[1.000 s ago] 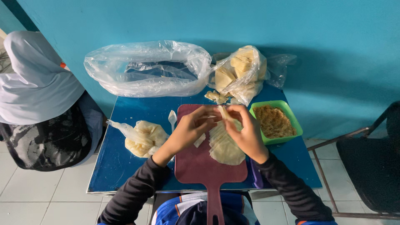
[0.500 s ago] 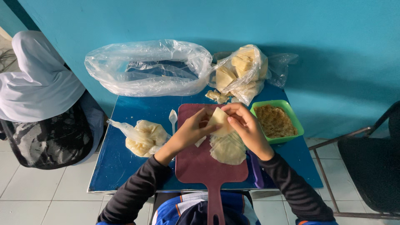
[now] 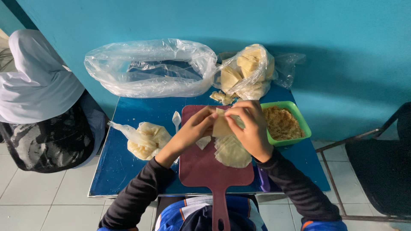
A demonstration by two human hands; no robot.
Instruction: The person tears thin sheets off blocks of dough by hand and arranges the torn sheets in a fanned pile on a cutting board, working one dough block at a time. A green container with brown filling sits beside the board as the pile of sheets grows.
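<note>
In front of me a blue table [image 3: 128,171] is standing against a turquoise wall [image 3: 299,34]. A big clear plastic bag [image 3: 150,68] is lying open at the far edge. On my left a small white spoon [image 3: 176,119] is lying near a small tied bag [image 3: 145,139]. On my right a green tray [image 3: 297,113] is holding brown crumbs. A dark chair [image 3: 381,167] is standing at the right, and a person in white cloth [image 3: 38,81] is sitting at the left.

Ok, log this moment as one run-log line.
left hand + right hand: pinch pale wrapper | over maroon cutting board | wrapper stack beneath | green filling tray right
</note>
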